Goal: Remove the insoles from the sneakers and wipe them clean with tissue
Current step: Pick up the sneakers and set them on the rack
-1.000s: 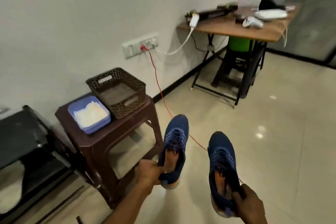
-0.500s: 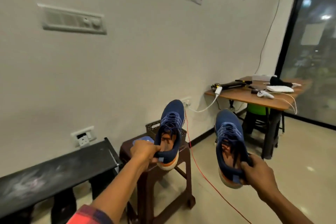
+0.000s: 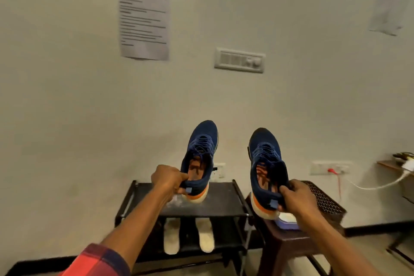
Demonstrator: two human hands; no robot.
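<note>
A big pale wall (image 3: 291, 101) fills most of the view. Everything else is told from the black shoe rack (image 3: 224, 206), which stands against the wall, low in the middle.

Just right of the rack stands a brown stool (image 3: 289, 242). On it sits a dark basket (image 3: 324, 199) with holes, and in front of the basket a blue tub (image 3: 287, 222), partly hidden.

High above the rack a sheet of paper (image 3: 144, 21) with print too blurry to read hangs on the wall. A white switch plate (image 3: 239, 60) is above the rack too, lower than the paper and more to the right.

The left sneaker (image 3: 200, 159) is blue with an orange and white sole. It is held up over the rack top, toe pointing up. The left hand (image 3: 169, 180) is closed tight on its heel. The orange insole (image 3: 197, 169) is inside it.

The right sneaker (image 3: 266, 170) looks the same. It is held up just right of the rack, over the stool. The right hand (image 3: 295, 197) is closed tight on its heel. Its insole (image 3: 261, 175) is inside too.

A pair of pale shoes (image 3: 188, 238) sits on the lower shelf of the rack.

A red plug (image 3: 331, 171) sits in a wall socket far right of the rack.
</note>
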